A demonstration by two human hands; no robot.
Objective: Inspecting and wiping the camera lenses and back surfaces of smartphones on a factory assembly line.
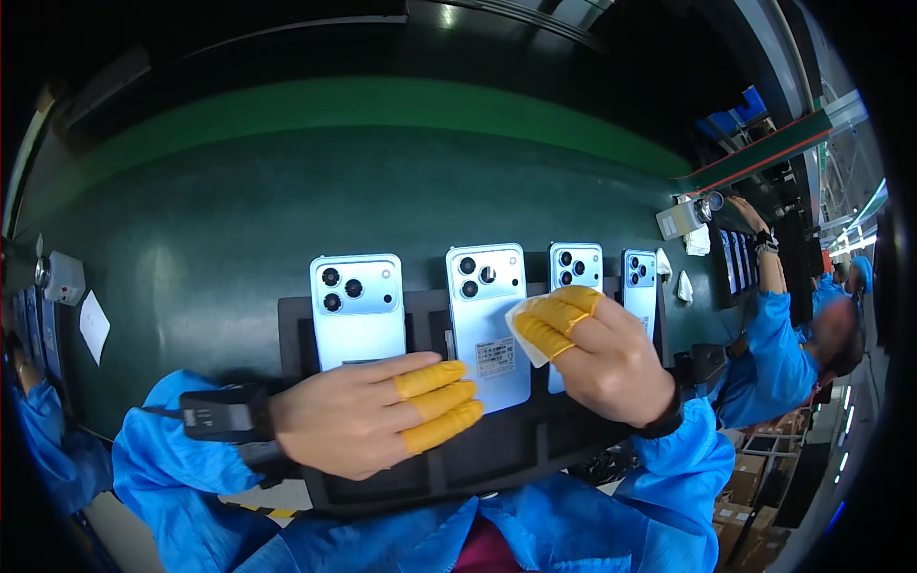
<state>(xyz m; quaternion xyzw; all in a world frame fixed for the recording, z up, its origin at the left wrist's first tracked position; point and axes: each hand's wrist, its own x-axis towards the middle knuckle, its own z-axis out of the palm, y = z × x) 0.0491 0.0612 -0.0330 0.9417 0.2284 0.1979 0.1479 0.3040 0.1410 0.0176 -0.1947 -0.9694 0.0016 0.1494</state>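
Observation:
Light-blue smartphones lie face down in a row on a black foam tray (296, 344), camera lenses at their far ends. My left hand (368, 415), yellow finger cots on its fingers, stretches flat over the near part of the leftmost phone (358, 320). Its fingertips reach the left edge of the second phone (484, 315), which bears a printed label (497, 358). In my right hand (607, 358), also in yellow finger cots, a folded white cloth (527, 329) is pinched at that phone's right edge. This hand partly covers the third phone (574, 265); the fourth phone (639, 277) lies beyond it.
The tray rests on a green worktop (229, 220). White dispenser bottles (680, 220) stand at both sides, with a paper slip (94, 327) at left and crumpled wipes (685, 286) at right. A co-worker's blue sleeve (772, 349) is at the right, beside another phone tray (738, 263).

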